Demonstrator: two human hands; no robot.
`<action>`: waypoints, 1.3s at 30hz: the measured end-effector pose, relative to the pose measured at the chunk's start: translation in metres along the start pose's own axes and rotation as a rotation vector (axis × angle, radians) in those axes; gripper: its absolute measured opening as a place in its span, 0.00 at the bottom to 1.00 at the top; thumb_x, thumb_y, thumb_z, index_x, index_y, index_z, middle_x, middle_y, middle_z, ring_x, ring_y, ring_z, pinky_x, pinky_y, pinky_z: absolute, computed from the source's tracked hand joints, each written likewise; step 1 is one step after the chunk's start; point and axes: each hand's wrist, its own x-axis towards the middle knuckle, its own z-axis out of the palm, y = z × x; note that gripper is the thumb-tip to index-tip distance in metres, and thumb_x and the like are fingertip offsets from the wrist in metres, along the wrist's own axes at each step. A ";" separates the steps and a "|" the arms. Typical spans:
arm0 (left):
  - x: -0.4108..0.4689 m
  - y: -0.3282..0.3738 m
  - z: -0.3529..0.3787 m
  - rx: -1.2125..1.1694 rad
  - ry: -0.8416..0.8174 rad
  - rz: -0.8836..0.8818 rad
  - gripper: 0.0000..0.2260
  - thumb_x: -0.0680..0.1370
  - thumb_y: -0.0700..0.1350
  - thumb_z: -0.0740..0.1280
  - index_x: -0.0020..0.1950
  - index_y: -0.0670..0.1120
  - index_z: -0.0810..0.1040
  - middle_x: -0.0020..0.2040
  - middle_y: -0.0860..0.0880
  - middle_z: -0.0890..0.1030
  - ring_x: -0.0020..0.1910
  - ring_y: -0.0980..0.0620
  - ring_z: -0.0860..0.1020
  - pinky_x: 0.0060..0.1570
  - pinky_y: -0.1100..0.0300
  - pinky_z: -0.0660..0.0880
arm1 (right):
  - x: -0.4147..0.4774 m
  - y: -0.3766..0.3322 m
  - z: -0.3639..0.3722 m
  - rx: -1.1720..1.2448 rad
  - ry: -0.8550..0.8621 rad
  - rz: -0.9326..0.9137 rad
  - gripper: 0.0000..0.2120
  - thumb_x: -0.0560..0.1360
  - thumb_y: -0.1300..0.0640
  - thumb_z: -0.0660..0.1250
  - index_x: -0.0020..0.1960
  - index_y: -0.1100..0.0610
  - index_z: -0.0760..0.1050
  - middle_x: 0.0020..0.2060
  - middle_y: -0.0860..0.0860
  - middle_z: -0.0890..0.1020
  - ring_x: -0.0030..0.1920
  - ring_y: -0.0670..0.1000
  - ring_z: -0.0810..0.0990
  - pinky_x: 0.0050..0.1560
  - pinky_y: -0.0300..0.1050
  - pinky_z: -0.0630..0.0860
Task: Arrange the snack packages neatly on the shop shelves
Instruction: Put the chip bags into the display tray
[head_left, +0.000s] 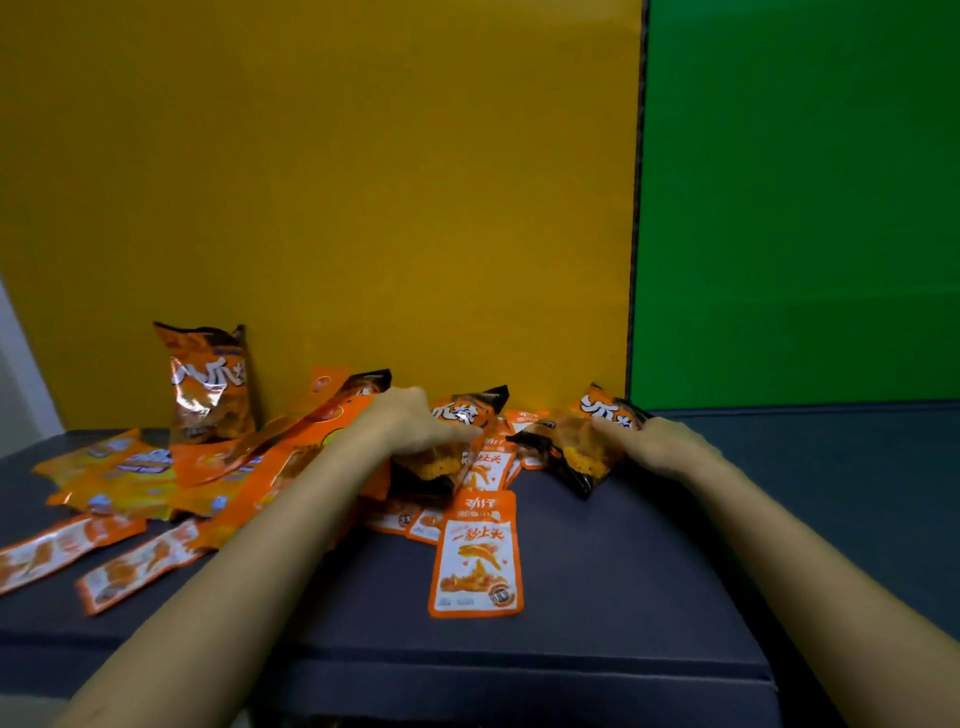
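Note:
Several orange snack packages lie scattered on a dark shelf surface (597, 571). My left hand (410, 418) grips a black-and-orange chip bag (457, 441) near the middle, fingers curled over its top. Further right, my right hand (649, 441) holds a second chip bag (576, 452) of the same kind, tilted on the surface. A third chip bag (210, 384) stands upright against the yellow back panel at the left. A flat orange-and-white sachet (475, 561) lies in front, between my arms.
A heap of orange packets (135, 473) and long sachets (47, 551) covers the left of the surface. Behind stands a yellow panel (363, 182); a green panel (805, 208) stands at the right, with bare dark surface (831, 467) below it.

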 end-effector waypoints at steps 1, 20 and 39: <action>0.004 -0.001 0.000 -0.004 -0.030 0.007 0.31 0.69 0.67 0.65 0.53 0.41 0.74 0.51 0.44 0.76 0.46 0.46 0.73 0.43 0.58 0.67 | 0.001 -0.004 0.003 0.020 0.005 0.020 0.46 0.65 0.23 0.52 0.68 0.57 0.70 0.65 0.58 0.74 0.63 0.60 0.74 0.64 0.53 0.70; 0.034 -0.017 0.007 -0.678 -0.300 0.107 0.27 0.62 0.53 0.78 0.57 0.45 0.76 0.52 0.46 0.82 0.48 0.48 0.81 0.42 0.58 0.77 | 0.010 -0.044 0.029 0.619 0.044 0.117 0.35 0.61 0.47 0.78 0.62 0.62 0.72 0.56 0.58 0.79 0.55 0.57 0.79 0.54 0.50 0.79; -0.013 0.072 -0.020 -1.142 0.144 0.463 0.34 0.61 0.53 0.79 0.61 0.50 0.67 0.59 0.50 0.77 0.56 0.49 0.77 0.57 0.49 0.75 | -0.069 0.024 -0.038 1.075 0.248 -0.028 0.37 0.62 0.52 0.78 0.64 0.60 0.65 0.53 0.54 0.80 0.49 0.54 0.81 0.43 0.46 0.79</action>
